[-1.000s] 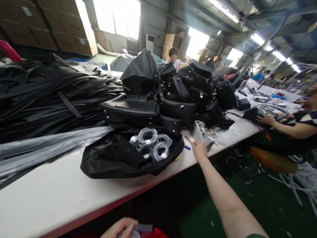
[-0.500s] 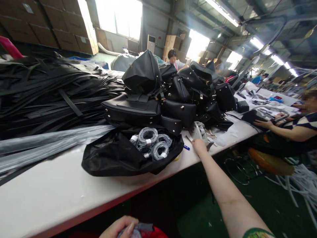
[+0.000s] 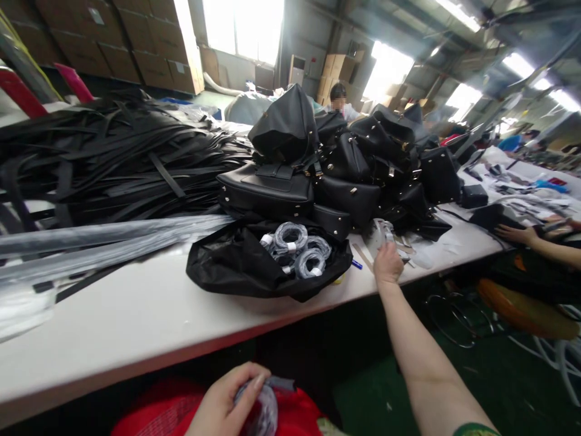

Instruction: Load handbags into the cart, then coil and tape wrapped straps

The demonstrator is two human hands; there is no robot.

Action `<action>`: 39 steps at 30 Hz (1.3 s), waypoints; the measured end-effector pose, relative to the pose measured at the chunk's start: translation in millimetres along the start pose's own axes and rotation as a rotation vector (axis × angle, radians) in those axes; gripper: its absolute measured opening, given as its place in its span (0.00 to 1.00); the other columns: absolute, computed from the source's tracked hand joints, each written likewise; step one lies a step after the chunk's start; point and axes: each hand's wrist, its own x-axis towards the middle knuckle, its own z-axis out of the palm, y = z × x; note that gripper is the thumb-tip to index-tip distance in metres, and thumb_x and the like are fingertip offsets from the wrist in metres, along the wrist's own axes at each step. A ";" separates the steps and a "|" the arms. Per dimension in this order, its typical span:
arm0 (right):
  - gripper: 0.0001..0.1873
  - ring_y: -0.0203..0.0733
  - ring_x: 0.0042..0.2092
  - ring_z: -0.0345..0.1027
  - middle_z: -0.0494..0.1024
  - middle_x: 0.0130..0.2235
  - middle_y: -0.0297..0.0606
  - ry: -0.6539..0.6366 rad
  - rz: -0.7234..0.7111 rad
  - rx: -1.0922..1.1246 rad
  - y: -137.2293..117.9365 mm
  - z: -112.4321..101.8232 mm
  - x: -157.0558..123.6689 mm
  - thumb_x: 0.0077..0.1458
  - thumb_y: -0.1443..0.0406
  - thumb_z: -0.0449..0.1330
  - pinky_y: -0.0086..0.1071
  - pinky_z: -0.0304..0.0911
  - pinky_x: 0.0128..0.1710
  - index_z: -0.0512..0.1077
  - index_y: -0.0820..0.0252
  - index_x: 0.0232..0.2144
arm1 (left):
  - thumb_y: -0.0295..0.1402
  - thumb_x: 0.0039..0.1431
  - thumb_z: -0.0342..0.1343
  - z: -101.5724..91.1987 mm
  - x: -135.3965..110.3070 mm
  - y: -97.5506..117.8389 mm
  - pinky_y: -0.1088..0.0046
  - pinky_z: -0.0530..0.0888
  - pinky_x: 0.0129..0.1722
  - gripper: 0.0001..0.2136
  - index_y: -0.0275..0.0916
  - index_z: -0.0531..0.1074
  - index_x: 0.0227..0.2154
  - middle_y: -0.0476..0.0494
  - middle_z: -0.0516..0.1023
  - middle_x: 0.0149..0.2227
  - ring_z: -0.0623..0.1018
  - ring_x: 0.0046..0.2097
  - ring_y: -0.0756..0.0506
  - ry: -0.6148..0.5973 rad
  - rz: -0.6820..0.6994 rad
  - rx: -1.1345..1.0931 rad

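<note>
My left hand (image 3: pixel 233 402) is low in front, fingers wrapped round a plastic-wrapped coil of strap (image 3: pixel 265 412). A dark strap end sticks out to its right. Over at the table's front edge, my right hand (image 3: pixel 389 263) is at a grey-white tape dispenser (image 3: pixel 377 235), its fingers curled and mostly turned away from view. What they pinch is hidden. Several similar coils (image 3: pixel 311 263) with white bands lie on a black cloth bag (image 3: pixel 227 269) to the left. Between bag and hand are a blue pen (image 3: pixel 357 264) and a flat strip (image 3: pixel 363 254).
Black handbags (image 3: pixel 281 188) are piled behind the coils. Loose black straps (image 3: pixel 113 163) heap up at the left, with plastic-wrapped lengths (image 3: pixel 113 233) before them. A co-worker's hand (image 3: pixel 517 235) touches black material at right. A stool (image 3: pixel 526 309) stands below the table edge.
My right hand has shifted from beside the flat strip to the tape dispenser. The left hand with its coil shows more fully, and the view has turned left.
</note>
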 end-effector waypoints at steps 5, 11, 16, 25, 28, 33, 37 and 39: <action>0.22 0.40 0.29 0.67 0.74 0.26 0.39 -0.350 -0.544 0.610 -28.7 -67.9 -102.9 0.64 0.54 0.48 0.30 0.58 0.31 0.75 0.63 0.34 | 0.46 0.65 0.44 -1.7 -1.3 9.5 0.74 0.71 0.43 0.20 0.36 0.76 0.37 0.44 0.79 0.36 0.76 0.40 0.46 -0.036 -0.008 -0.077; 0.18 0.35 0.25 0.67 0.76 0.24 0.36 -0.952 -1.389 0.336 -84.1 -126.2 -211.2 0.62 0.59 0.53 0.30 0.51 0.27 0.75 0.58 0.25 | 0.48 0.64 0.43 1.5 -0.2 -0.2 0.78 0.67 0.23 0.23 0.33 0.75 0.41 0.46 0.75 0.27 0.69 0.22 0.52 -0.077 -0.136 -0.220; 0.16 0.41 0.23 0.67 0.77 0.24 0.43 -0.795 -1.438 0.008 -113.3 -131.0 -241.0 0.59 0.64 0.52 0.34 0.46 0.24 0.74 0.61 0.23 | 0.47 0.65 0.43 -1.1 -9.0 5.0 0.77 0.67 0.22 0.22 0.35 0.76 0.41 0.47 0.76 0.28 0.70 0.20 0.52 -0.029 -0.138 -0.120; 0.13 0.42 0.28 0.70 0.79 0.29 0.42 -0.816 -1.409 0.057 -132.2 -118.1 -255.6 0.61 0.63 0.53 0.33 0.46 0.25 0.75 0.61 0.31 | 0.39 0.66 0.42 -5.5 -18.0 1.0 0.73 0.72 0.41 0.18 0.36 0.77 0.40 0.43 0.81 0.37 0.78 0.38 0.46 0.091 -0.012 -0.025; 0.12 0.39 0.28 0.68 0.78 0.28 0.36 -0.883 -1.325 0.190 -123.7 -113.1 -244.9 0.57 0.55 0.60 0.31 0.48 0.27 0.74 0.58 0.30 | 0.39 0.66 0.43 -6.0 -19.5 -4.1 0.71 0.72 0.43 0.18 0.35 0.77 0.39 0.42 0.81 0.38 0.78 0.40 0.45 0.120 -0.035 -0.033; 0.12 0.33 0.26 0.65 0.75 0.24 0.31 -0.989 -1.159 0.390 -102.2 -111.4 -235.8 0.58 0.57 0.60 0.29 0.49 0.27 0.75 0.57 0.26 | 0.42 0.65 0.43 -5.8 -24.1 -4.0 0.72 0.73 0.34 0.20 0.34 0.76 0.42 0.42 0.81 0.33 0.79 0.33 0.46 0.109 -0.131 -0.130; 0.10 0.34 0.30 0.68 0.77 0.27 0.32 -0.892 -1.206 0.547 -97.4 -102.4 -247.5 0.59 0.60 0.60 0.28 0.54 0.30 0.76 0.57 0.28 | 0.41 0.65 0.44 -4.5 -24.9 0.3 0.73 0.74 0.33 0.18 0.35 0.76 0.42 0.43 0.81 0.34 0.79 0.33 0.46 0.094 -0.092 -0.112; 0.10 0.34 0.30 0.69 0.77 0.28 0.33 -0.841 -1.209 0.646 -98.3 -99.0 -251.8 0.60 0.60 0.59 0.28 0.56 0.32 0.77 0.57 0.30 | 0.38 0.64 0.45 -5.9 -25.4 2.0 0.72 0.73 0.42 0.17 0.36 0.77 0.39 0.42 0.81 0.39 0.79 0.40 0.45 0.118 0.004 -0.040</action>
